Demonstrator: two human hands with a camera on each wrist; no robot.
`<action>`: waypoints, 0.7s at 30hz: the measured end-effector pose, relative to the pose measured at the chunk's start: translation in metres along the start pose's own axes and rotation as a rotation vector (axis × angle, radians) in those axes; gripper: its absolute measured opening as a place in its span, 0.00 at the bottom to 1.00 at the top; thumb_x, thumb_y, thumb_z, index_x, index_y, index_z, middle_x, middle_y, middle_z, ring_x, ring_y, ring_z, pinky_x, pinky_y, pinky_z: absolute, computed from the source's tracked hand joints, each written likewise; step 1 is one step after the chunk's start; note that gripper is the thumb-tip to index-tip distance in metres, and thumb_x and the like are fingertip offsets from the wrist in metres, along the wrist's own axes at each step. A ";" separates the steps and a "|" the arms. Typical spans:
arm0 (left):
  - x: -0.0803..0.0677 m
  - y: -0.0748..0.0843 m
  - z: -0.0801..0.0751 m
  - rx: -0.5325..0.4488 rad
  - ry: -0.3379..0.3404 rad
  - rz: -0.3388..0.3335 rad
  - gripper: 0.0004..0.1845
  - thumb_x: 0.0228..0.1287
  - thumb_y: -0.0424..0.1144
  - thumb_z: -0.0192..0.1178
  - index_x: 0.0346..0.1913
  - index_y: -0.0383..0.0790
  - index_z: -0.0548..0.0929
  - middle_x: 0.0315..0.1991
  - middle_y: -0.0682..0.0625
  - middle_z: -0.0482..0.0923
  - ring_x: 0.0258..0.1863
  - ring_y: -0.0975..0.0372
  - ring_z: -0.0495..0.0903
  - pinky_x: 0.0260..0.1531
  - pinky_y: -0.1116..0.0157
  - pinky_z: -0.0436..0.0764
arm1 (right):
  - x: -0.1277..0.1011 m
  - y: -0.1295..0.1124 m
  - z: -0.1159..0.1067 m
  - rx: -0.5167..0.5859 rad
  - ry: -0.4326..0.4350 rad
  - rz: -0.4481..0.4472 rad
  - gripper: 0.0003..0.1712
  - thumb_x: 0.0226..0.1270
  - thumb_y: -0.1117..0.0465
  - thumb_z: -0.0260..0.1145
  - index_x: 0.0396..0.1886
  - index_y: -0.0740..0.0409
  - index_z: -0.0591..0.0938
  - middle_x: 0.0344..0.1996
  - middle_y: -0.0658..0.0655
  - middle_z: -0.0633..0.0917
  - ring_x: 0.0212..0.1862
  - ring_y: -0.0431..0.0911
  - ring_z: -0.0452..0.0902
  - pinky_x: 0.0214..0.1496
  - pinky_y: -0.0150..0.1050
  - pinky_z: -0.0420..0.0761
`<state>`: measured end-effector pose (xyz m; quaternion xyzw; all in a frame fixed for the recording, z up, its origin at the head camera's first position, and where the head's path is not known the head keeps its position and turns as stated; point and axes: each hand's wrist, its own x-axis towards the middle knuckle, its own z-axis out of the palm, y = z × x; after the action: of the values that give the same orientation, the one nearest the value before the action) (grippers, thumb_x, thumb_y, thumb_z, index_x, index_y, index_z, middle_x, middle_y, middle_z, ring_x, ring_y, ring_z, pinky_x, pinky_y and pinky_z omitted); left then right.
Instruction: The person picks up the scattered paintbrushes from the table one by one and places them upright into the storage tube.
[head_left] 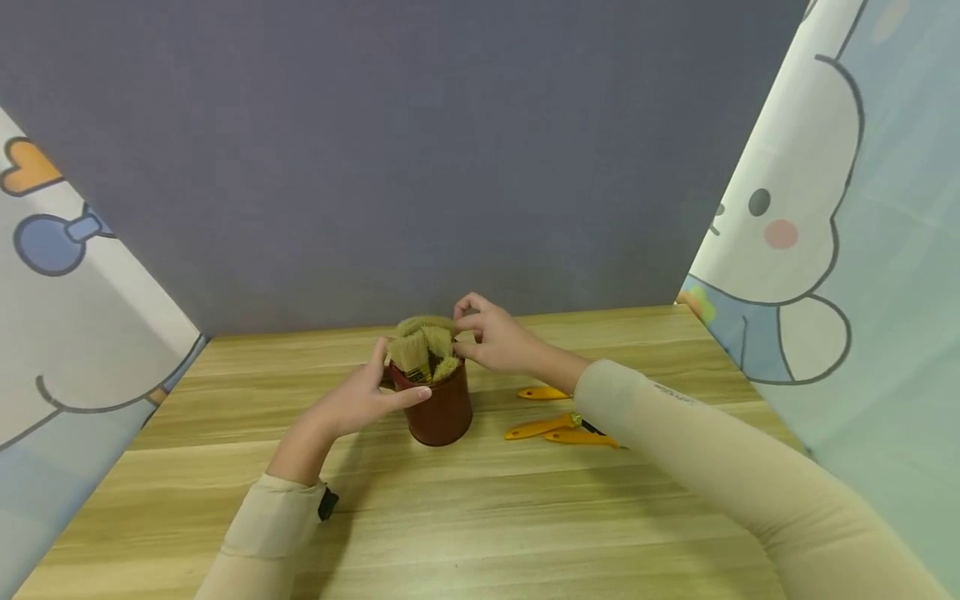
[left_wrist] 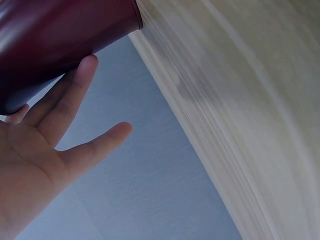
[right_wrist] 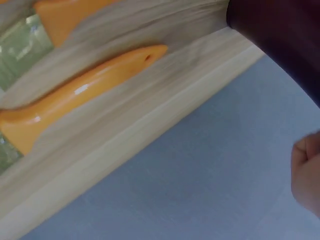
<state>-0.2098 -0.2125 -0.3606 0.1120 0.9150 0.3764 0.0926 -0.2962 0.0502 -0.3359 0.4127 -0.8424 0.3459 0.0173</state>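
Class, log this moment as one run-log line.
left hand: steadies red cup | right hand: pinches brush bristles in cup | orange-handled brushes: on table

bare wooden table [head_left: 450,517] lies nearer the person than the grip; three loose orange-handled brushes [head_left: 558,429] obstruct rightward.

Glossy cup [head_left: 441,410], matt wood table [head_left: 465,517].

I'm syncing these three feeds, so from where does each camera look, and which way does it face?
Head: looks forward and down at the table; both forearms show, left hand on the red cup, right hand at the brushes.
Left wrist: along the palm; straight fingers touch the cup.
Right wrist: sees orange brush handles, knuckles at the edge.
All share the cup.
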 end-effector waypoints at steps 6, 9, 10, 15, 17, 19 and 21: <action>-0.001 0.000 0.002 -0.010 0.004 -0.004 0.55 0.70 0.66 0.67 0.81 0.45 0.44 0.55 0.46 0.86 0.65 0.48 0.82 0.62 0.46 0.82 | -0.001 -0.009 -0.002 -0.007 0.039 0.051 0.13 0.80 0.58 0.66 0.56 0.58 0.88 0.57 0.56 0.78 0.31 0.41 0.71 0.39 0.35 0.75; -0.001 0.000 0.002 -0.012 0.007 0.016 0.49 0.71 0.65 0.67 0.77 0.45 0.50 0.55 0.46 0.85 0.65 0.49 0.82 0.62 0.46 0.82 | -0.004 -0.011 -0.005 0.048 0.091 0.052 0.13 0.81 0.55 0.66 0.54 0.56 0.89 0.56 0.55 0.79 0.30 0.44 0.70 0.37 0.37 0.75; -0.001 0.000 0.002 -0.010 0.007 0.018 0.46 0.70 0.65 0.67 0.74 0.45 0.53 0.55 0.46 0.85 0.64 0.50 0.83 0.61 0.47 0.82 | -0.005 -0.011 -0.006 0.060 0.095 0.050 0.14 0.81 0.52 0.67 0.55 0.55 0.88 0.56 0.54 0.78 0.30 0.45 0.70 0.37 0.37 0.75; -0.002 -0.001 0.001 -0.007 0.004 0.018 0.36 0.71 0.65 0.67 0.56 0.44 0.57 0.49 0.48 0.87 0.58 0.52 0.86 0.53 0.53 0.83 | -0.016 -0.015 -0.005 0.009 0.047 0.066 0.31 0.67 0.36 0.75 0.60 0.48 0.81 0.59 0.47 0.74 0.33 0.46 0.69 0.34 0.38 0.73; -0.002 0.000 0.001 -0.014 0.006 0.027 0.36 0.71 0.64 0.67 0.55 0.43 0.57 0.47 0.49 0.87 0.56 0.53 0.86 0.52 0.55 0.83 | -0.021 -0.017 -0.002 -0.061 0.049 0.039 0.37 0.61 0.32 0.79 0.59 0.47 0.76 0.60 0.48 0.71 0.30 0.44 0.68 0.30 0.36 0.72; -0.002 0.001 0.000 -0.019 0.005 0.035 0.36 0.71 0.63 0.67 0.55 0.43 0.57 0.47 0.48 0.87 0.55 0.54 0.86 0.51 0.55 0.82 | -0.026 -0.017 0.001 -0.143 0.086 -0.067 0.37 0.59 0.34 0.81 0.57 0.48 0.76 0.61 0.51 0.71 0.27 0.42 0.66 0.27 0.34 0.71; -0.002 0.001 0.000 -0.022 0.001 0.036 0.36 0.71 0.64 0.67 0.55 0.44 0.57 0.46 0.48 0.87 0.55 0.54 0.86 0.51 0.55 0.83 | -0.029 -0.016 0.004 -0.227 0.133 -0.231 0.33 0.60 0.38 0.82 0.55 0.50 0.79 0.61 0.55 0.71 0.27 0.39 0.67 0.25 0.31 0.70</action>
<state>-0.2073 -0.2123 -0.3597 0.1271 0.9087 0.3881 0.0868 -0.2643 0.0610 -0.3389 0.4785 -0.8201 0.2707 0.1591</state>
